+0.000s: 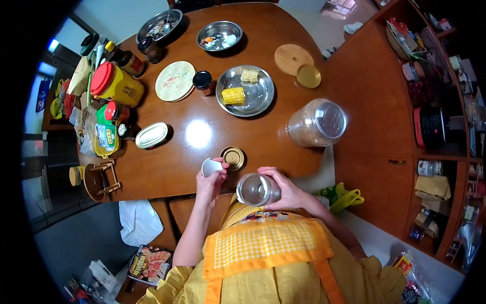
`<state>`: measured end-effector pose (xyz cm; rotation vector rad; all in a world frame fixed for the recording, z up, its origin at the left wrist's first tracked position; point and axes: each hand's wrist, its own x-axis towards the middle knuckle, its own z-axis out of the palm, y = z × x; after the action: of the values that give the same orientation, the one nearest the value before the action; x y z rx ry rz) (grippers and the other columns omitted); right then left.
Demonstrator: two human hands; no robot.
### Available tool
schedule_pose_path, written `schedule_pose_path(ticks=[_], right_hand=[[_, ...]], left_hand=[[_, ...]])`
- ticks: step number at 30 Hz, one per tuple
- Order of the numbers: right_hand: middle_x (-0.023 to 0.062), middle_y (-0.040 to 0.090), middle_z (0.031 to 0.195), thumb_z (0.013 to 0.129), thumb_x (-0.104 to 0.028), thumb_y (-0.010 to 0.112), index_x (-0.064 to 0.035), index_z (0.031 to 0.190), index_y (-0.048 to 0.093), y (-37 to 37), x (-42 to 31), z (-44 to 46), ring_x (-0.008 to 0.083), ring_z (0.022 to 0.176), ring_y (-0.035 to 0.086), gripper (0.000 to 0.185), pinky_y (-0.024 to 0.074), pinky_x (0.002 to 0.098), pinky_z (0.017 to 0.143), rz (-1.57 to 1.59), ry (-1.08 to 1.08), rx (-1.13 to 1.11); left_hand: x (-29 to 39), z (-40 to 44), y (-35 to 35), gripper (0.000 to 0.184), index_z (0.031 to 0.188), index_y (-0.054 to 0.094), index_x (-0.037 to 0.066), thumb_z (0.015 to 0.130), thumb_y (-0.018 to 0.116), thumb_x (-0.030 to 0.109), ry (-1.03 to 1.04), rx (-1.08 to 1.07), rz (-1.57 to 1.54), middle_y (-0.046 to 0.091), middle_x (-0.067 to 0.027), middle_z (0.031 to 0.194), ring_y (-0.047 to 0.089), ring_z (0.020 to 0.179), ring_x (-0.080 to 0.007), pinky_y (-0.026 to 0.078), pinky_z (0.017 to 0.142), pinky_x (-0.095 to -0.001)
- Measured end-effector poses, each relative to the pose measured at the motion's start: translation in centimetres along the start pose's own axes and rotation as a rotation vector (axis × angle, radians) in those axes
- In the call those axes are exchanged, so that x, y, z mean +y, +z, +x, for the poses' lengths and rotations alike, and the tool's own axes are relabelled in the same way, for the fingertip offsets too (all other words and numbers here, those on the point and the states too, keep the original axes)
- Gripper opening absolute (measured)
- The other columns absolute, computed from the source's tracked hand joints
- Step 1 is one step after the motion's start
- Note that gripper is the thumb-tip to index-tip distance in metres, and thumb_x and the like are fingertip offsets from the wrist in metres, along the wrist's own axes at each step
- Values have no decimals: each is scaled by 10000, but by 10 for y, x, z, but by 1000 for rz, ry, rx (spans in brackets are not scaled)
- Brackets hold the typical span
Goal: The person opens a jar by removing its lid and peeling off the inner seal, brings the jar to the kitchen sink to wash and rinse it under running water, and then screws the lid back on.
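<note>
My left hand (pixel 208 188) is closed around a small white cup (pixel 211 166), just above the table's near edge. My right hand (pixel 287 191) grips a clear, see-through jar (pixel 249 189) from its right side, the mouth turned up toward me. The jar looks empty or nearly so. Between the hands and slightly beyond them, a gold round lid (pixel 233 158) lies on the table, close to the cup. To the right stands a large clear jar (pixel 309 124) with light brown contents, its see-through lid on.
A steel plate (pixel 258 104) bears corn pieces, with a dark-lidded jar (pixel 203 82) beside it. Steel bowls (pixel 219 45) stand farther back. A red-lidded yellow container (pixel 121 88) and several bottles crowd the left. A wooden board (pixel 292 57) lies at the back right.
</note>
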<state>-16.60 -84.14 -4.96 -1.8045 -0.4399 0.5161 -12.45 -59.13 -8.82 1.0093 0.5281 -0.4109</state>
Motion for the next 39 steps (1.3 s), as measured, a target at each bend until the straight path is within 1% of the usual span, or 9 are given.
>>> schedule_pose_path(ticks=[9,13,19,23,28,31,32,35,39], right_hand=[[197,255,1399,594,-291,811,-45,1281,367,14,30,65,364,1235,384,854,371,403,1016,-340,43,-297],[200,407,1258,609,-289,791,-45,1271,359,14,29,72,357,1120,479,828,424,423,943,-283,68,-312],[170,430,1196,636,-290,799,-27,1246,362,-23,21,-4,330,1064,506,796,442,395,892,-270,64,-177],[179,436,1222,640,-299,805,-44,1281,337,-74,13,-87,326,1120,490,833,421,394,960,-250,365,-46],[164,485,1241,615,-218,811,-27,1330,311,-128,13,-185,287,1167,483,894,393,388,987,-66,514,339],[141,490,1264,617,-170,798,-31,1362,293,-146,50,-225,254,1176,488,911,388,375,1001,356,288,691],[136,484,1293,638,-207,783,-35,1373,306,-158,46,-226,258,1165,510,893,380,398,1016,689,128,761],[147,504,1269,678,-382,757,-26,1359,338,-207,75,-236,346,1116,545,875,403,508,987,1118,-269,624],[156,544,1197,678,-506,754,-26,1361,322,-275,85,-243,428,1095,533,940,444,506,938,1326,-435,573]], left_hand=[[-5,11,-43,407,1180,479,0,780,514,-69,16,147,-214,611,-132,949,603,750,-166,523,657,-261],[-4,13,-49,435,1216,438,-4,792,528,-43,95,125,-134,593,-127,967,598,795,-177,520,697,-260],[-1,3,-4,359,1140,505,-19,788,540,-78,66,43,89,604,-114,880,602,743,-162,519,668,-242],[-18,-3,48,281,1061,572,-27,785,554,-73,-85,-288,271,654,-114,869,623,750,-146,514,681,-240],[-34,-13,148,281,1037,606,-17,788,516,-114,-239,-573,506,663,-77,863,605,785,-106,493,744,-235],[-52,-11,203,283,1046,605,-12,798,518,-118,-292,-638,549,665,-69,870,603,791,-99,494,758,-235],[-63,-6,218,270,1048,605,-8,806,535,-104,-286,-672,552,666,-64,876,602,795,-97,496,763,-236],[-88,0,278,265,1045,606,-8,807,540,-103,-286,-677,560,666,-62,877,601,795,-96,496,761,-234],[-133,24,348,284,1068,588,-25,801,538,-107,-306,-638,401,655,-82,888,601,780,-116,503,742,-244]])
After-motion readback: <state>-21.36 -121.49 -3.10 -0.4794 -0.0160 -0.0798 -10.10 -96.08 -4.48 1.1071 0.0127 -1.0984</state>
